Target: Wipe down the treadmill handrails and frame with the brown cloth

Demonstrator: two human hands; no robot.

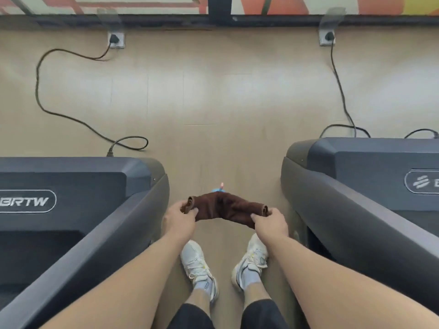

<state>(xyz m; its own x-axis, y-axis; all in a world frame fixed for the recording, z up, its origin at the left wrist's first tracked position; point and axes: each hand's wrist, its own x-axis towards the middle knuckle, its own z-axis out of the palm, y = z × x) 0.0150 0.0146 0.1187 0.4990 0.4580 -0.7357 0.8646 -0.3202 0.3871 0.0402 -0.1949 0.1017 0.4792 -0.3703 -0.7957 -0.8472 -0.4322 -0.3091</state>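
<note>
The brown cloth (225, 208) hangs stretched between both hands above the floor, in the gap between two dark grey treadmills. My left hand (181, 220) pinches its left end and my right hand (270, 222) pinches its right end. The left treadmill (99, 222) has a sloping grey frame rail beside my left arm. The right treadmill (344, 210) has the same kind of rail beside my right arm. Neither hand touches a treadmill.
A small blue and pink object (219, 189) lies on the wood floor just beyond the cloth. Black power cables (71, 117) (342, 96) run from floor sockets (115, 39) (327, 37) to the treadmills. My white shoes (197, 264) stand in the gap.
</note>
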